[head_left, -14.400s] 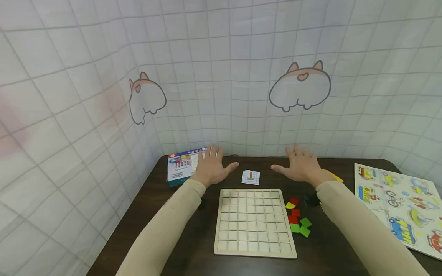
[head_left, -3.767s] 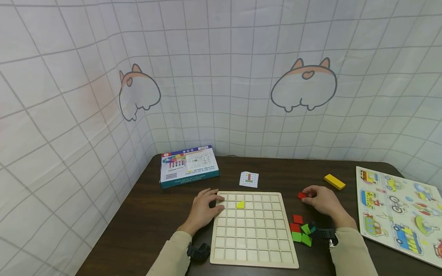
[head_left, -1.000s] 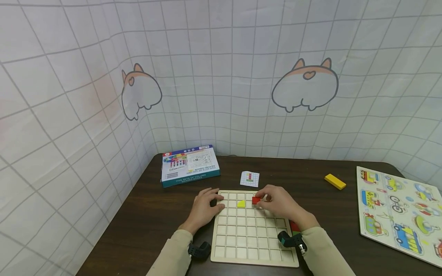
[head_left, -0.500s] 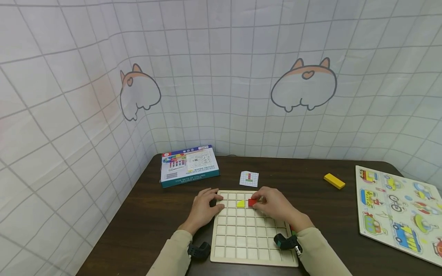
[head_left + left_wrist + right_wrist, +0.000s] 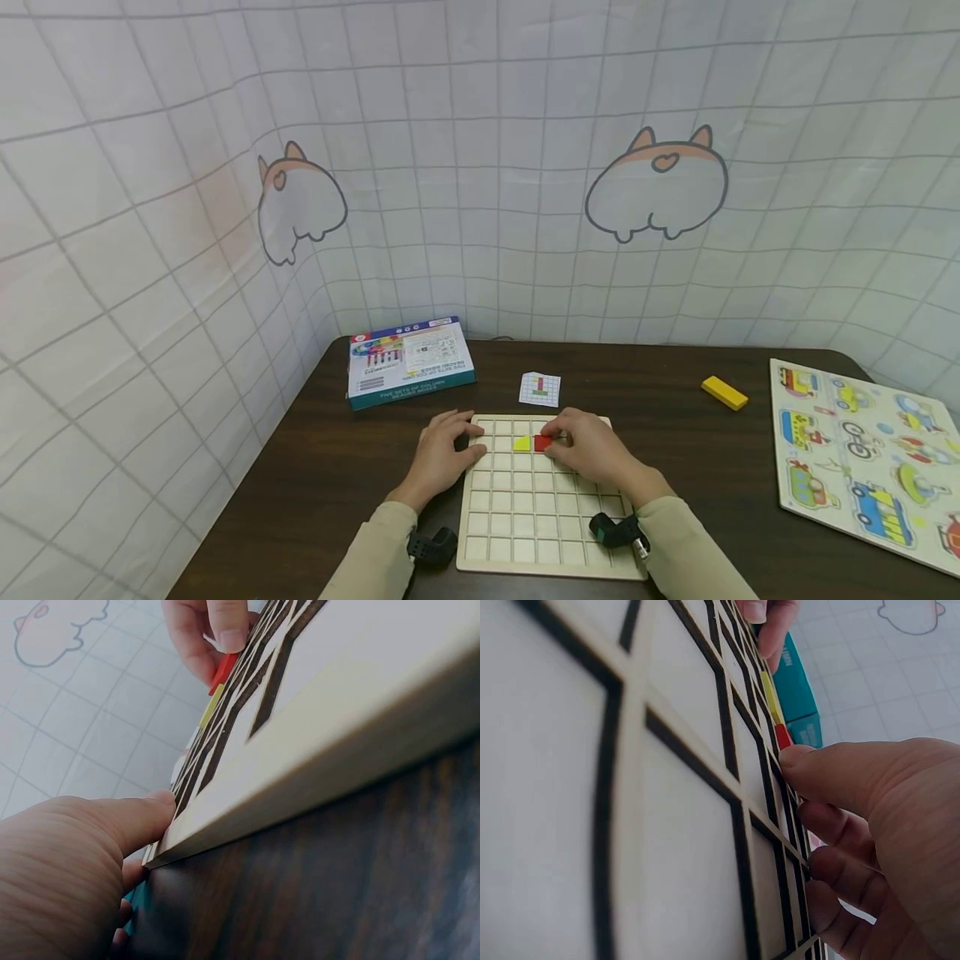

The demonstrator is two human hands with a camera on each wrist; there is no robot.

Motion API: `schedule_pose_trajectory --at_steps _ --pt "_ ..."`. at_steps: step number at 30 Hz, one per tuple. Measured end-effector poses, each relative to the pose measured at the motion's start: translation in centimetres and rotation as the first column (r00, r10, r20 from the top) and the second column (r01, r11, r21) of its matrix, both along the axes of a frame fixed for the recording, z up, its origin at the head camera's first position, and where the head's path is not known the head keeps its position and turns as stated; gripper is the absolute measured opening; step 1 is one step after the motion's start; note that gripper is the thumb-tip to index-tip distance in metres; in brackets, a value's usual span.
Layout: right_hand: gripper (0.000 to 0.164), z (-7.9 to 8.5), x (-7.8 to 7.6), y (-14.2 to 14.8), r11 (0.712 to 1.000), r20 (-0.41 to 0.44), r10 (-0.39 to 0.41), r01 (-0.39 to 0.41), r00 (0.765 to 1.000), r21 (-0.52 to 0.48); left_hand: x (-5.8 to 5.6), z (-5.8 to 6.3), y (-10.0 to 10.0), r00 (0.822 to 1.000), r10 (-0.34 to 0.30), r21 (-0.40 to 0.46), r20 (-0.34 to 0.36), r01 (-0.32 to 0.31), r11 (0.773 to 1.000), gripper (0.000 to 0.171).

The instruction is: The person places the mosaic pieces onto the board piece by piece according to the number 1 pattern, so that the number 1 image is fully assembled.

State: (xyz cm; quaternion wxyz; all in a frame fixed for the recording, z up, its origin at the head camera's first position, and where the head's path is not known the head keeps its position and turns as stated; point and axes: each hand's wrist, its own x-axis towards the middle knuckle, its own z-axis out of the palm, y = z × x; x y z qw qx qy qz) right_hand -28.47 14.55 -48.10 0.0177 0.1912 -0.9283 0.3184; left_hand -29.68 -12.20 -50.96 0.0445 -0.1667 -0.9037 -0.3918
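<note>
The pale wooden grid board [image 5: 524, 502] lies flat on the dark table. My left hand [image 5: 437, 458] rests at its upper left edge, thumb and index fingertips on the rim. With thumb and fingers, my right hand [image 5: 596, 450] pinches a small red square tile [image 5: 541, 443] at a cell in the second row from the top. Just left of it a yellow quarter-circle tile [image 5: 522, 444] sits in a cell. In the right wrist view the thumb is at the near end of the red tile [image 5: 783, 736], close by the yellow tile [image 5: 769, 694].
Behind the board lies a paper card [image 5: 540, 389] with a red and green figure on a grid. A flat box [image 5: 410, 367] is at the back left. To the right are a yellow block [image 5: 724, 392] and a picture puzzle board [image 5: 862, 454]. My right forearm hides the loose tiles.
My right hand picked up the red tile from the right of the board and brought it left, up to the yellow tile. The left hand has held its place at the board's edge.
</note>
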Motion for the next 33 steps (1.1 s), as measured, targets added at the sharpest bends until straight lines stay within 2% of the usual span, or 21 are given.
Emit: schedule_pose_trajectory --at_steps 20,26,33 --pt "0.020 -0.5 -0.1 0.0 0.999 -0.015 0.005 -0.005 1.000 -0.035 0.0 -0.1 0.0 1.000 -0.001 -0.003 -0.005 0.001 1.000 0.025" --pt "0.019 0.1 -0.2 0.7 0.999 -0.027 -0.023 0.022 0.999 -0.033 0.0 -0.2 0.0 1.000 0.001 -0.006 -0.014 -0.002 1.000 0.025" --pt "0.025 1.1 -0.5 3.0 0.996 -0.024 -0.068 0.067 0.997 -0.063 0.0 -0.1 0.1 1.000 0.018 -0.015 -0.016 -0.018 1.000 0.026"
